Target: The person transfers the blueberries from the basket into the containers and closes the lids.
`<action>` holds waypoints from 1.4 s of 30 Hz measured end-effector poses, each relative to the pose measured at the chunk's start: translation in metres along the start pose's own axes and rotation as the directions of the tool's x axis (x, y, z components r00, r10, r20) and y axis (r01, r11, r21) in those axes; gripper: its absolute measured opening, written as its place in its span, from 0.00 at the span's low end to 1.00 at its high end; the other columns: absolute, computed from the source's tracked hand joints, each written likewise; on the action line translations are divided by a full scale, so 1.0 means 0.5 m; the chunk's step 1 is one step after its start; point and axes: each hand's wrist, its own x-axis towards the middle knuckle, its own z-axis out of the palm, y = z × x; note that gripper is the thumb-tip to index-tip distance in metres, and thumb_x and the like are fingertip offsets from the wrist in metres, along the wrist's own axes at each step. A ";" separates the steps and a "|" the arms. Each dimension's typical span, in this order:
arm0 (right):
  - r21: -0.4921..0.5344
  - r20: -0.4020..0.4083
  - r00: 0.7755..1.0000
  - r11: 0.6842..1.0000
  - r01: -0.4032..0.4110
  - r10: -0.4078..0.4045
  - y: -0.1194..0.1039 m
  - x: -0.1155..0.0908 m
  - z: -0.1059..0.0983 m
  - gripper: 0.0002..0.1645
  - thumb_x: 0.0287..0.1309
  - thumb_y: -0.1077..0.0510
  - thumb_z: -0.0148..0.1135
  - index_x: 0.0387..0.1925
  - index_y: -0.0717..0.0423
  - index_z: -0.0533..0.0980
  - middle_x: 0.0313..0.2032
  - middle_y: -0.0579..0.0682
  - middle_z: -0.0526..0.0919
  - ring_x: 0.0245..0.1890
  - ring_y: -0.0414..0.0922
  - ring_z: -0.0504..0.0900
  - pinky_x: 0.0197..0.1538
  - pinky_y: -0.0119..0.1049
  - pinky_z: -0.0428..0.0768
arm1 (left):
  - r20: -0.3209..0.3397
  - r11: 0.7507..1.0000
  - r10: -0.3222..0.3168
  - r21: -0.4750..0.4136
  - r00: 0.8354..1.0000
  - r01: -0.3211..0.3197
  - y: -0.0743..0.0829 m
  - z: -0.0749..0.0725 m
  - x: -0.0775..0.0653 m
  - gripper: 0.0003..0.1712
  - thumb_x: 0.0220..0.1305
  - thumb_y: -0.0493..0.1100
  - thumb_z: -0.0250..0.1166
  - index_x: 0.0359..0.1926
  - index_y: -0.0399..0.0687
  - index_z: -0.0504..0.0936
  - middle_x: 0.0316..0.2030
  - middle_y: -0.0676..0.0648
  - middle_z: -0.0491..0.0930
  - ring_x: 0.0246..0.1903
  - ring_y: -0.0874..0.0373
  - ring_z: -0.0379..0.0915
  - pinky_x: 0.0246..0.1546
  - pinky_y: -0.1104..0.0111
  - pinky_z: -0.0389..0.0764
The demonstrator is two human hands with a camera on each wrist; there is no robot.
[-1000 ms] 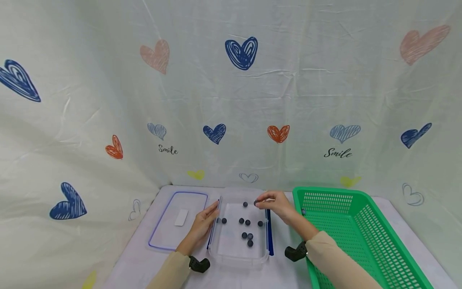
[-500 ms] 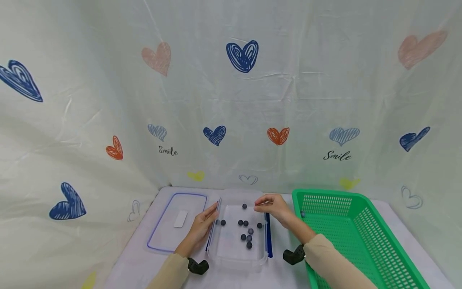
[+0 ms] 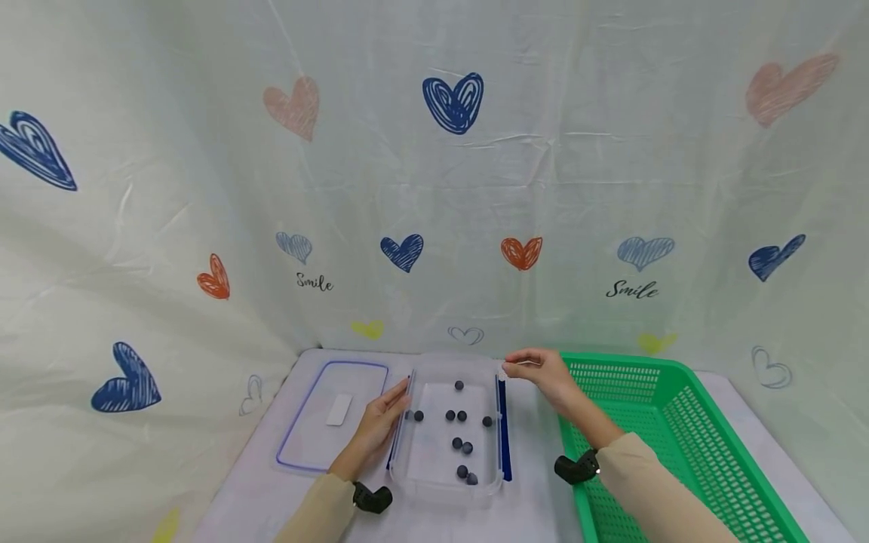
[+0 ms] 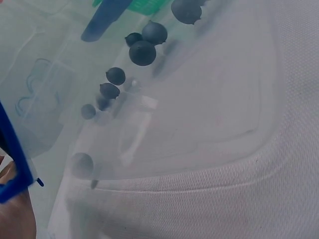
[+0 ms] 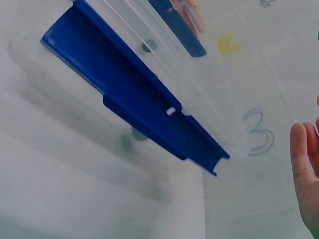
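A clear plastic box [image 3: 434,388] with blue side flaps [image 3: 505,445] holds several dark blueberries [image 3: 450,415] spread over its bottom. My left hand [image 3: 379,426] rests against the box's left wall, fingers stretched along it. In the left wrist view, part of that hand [image 4: 17,214] shows behind a blue flap, and blueberries [image 4: 143,53] show through the clear plastic. My right hand [image 3: 543,375] is in the air just beyond the box's far right corner, its fingers loosely bent and holding nothing. Its fingers [image 5: 300,149] appear at the right edge of the right wrist view.
On the left lies a clear lid [image 3: 308,422] with a blue seal and a white label [image 3: 339,409]. A green perforated basket [image 3: 668,430] stands at the right, partly behind my right arm. A heart-printed curtain [image 3: 434,188] hangs behind the table.
My right hand let a blueberry go into the box, then moved right toward the basket. Two blueberries now lie nearer the box's front end. The left hand stays in place.
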 end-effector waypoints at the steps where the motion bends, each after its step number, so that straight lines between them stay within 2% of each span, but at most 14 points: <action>1: 0.001 -0.010 1.000 1.000 0.002 -0.002 0.000 -0.001 -0.007 0.23 0.58 0.58 0.73 0.49 0.70 0.80 0.42 0.53 0.87 0.42 0.49 0.86 0.57 0.46 0.81 | 0.000 1.000 0.000 0.002 1.000 0.000 -0.001 -0.001 0.000 0.31 0.75 0.36 0.56 0.72 0.27 0.57 0.74 0.32 0.52 0.73 0.43 0.45 0.67 0.69 0.59; 5: -0.006 -0.045 0.999 1.000 0.013 -0.014 -0.001 -0.006 -0.036 0.23 0.58 0.56 0.73 0.50 0.69 0.80 0.42 0.53 0.87 0.42 0.48 0.87 0.53 0.39 0.83 | 0.002 1.000 0.007 0.011 1.000 -0.007 -0.001 -0.003 0.002 0.32 0.75 0.37 0.56 0.72 0.27 0.57 0.74 0.32 0.52 0.73 0.42 0.45 0.68 0.68 0.58; 10: 0.003 -0.084 0.996 1.000 0.014 -0.014 0.001 -0.015 -0.066 0.24 0.60 0.56 0.71 0.52 0.69 0.79 0.43 0.57 0.86 0.39 0.44 0.87 0.52 0.38 0.84 | -0.012 1.000 0.001 0.007 1.000 -0.001 0.003 0.001 -0.001 0.31 0.75 0.35 0.55 0.72 0.27 0.58 0.73 0.32 0.53 0.73 0.43 0.46 0.67 0.69 0.58; 16: 0.028 -0.097 0.995 0.999 0.024 -0.021 0.014 -0.025 -0.099 0.24 0.62 0.57 0.69 0.53 0.71 0.77 0.43 0.57 0.86 0.39 0.42 0.87 0.52 0.42 0.84 | -0.006 1.000 -0.002 0.020 1.000 0.002 0.004 0.000 -0.005 0.32 0.75 0.37 0.56 0.72 0.26 0.57 0.74 0.31 0.51 0.73 0.42 0.44 0.67 0.71 0.59; 21: 0.059 -0.089 0.996 0.998 0.030 -0.025 0.023 -0.034 -0.125 0.23 0.64 0.58 0.67 0.54 0.71 0.77 0.42 0.51 0.87 0.42 0.45 0.86 0.55 0.48 0.82 | -0.014 1.000 -0.009 0.015 1.000 0.009 0.003 0.000 -0.006 0.33 0.75 0.37 0.57 0.72 0.26 0.57 0.74 0.31 0.52 0.73 0.42 0.45 0.66 0.73 0.61; 25: 0.078 -0.101 0.995 0.997 0.029 -0.021 0.032 -0.039 -0.141 0.22 0.65 0.58 0.67 0.53 0.71 0.77 0.40 0.47 0.87 0.42 0.46 0.86 0.57 0.49 0.81 | -0.026 1.000 -0.009 0.018 1.000 0.010 0.004 0.002 -0.006 0.31 0.75 0.36 0.56 0.72 0.26 0.58 0.73 0.32 0.53 0.73 0.42 0.46 0.67 0.71 0.60; 29: 0.045 -0.124 0.992 0.999 0.019 -0.013 0.040 -0.048 -0.155 0.23 0.65 0.57 0.66 0.53 0.72 0.77 0.39 0.46 0.86 0.43 0.46 0.86 0.52 0.40 0.84 | -0.037 1.000 -0.005 0.011 0.999 0.006 0.004 0.004 -0.006 0.31 0.74 0.35 0.56 0.72 0.27 0.59 0.73 0.32 0.54 0.73 0.43 0.47 0.67 0.68 0.58; 33: 0.023 -0.150 0.989 1.000 0.004 0.000 0.049 -0.056 -0.167 0.25 0.66 0.56 0.65 0.54 0.74 0.75 0.41 0.52 0.86 0.41 0.44 0.86 0.48 0.33 0.85 | -0.032 1.000 -0.004 0.022 0.999 0.005 0.002 0.003 -0.005 0.31 0.74 0.35 0.56 0.72 0.26 0.59 0.73 0.31 0.54 0.73 0.42 0.47 0.67 0.71 0.60; 36: -0.007 -0.166 0.986 1.000 -0.017 0.016 0.056 -0.062 -0.173 0.26 0.66 0.56 0.65 0.54 0.75 0.75 0.43 0.57 0.86 0.39 0.39 0.86 0.47 0.33 0.85 | -0.029 0.999 -0.006 0.031 1.000 0.007 0.000 0.003 -0.004 0.31 0.75 0.36 0.56 0.72 0.26 0.58 0.73 0.32 0.54 0.73 0.42 0.47 0.66 0.72 0.61; 39: -0.057 -0.174 0.984 0.998 -0.040 0.030 0.064 -0.066 -0.178 0.27 0.66 0.55 0.65 0.55 0.75 0.74 0.43 0.55 0.86 0.38 0.37 0.85 0.48 0.34 0.84 | -0.038 1.000 -0.015 0.025 0.999 0.016 -0.001 0.003 -0.002 0.31 0.74 0.35 0.56 0.72 0.27 0.59 0.73 0.33 0.54 0.73 0.43 0.47 0.67 0.70 0.59; 42: -0.084 -0.192 0.981 0.995 -0.059 0.042 0.075 -0.070 -0.182 0.27 0.66 0.56 0.66 0.56 0.75 0.74 0.43 0.52 0.86 0.40 0.38 0.85 0.52 0.39 0.83 | -0.040 1.000 -0.016 0.021 0.999 0.017 -0.001 0.003 -0.001 0.31 0.74 0.36 0.57 0.72 0.28 0.59 0.73 0.33 0.54 0.73 0.44 0.47 0.68 0.67 0.57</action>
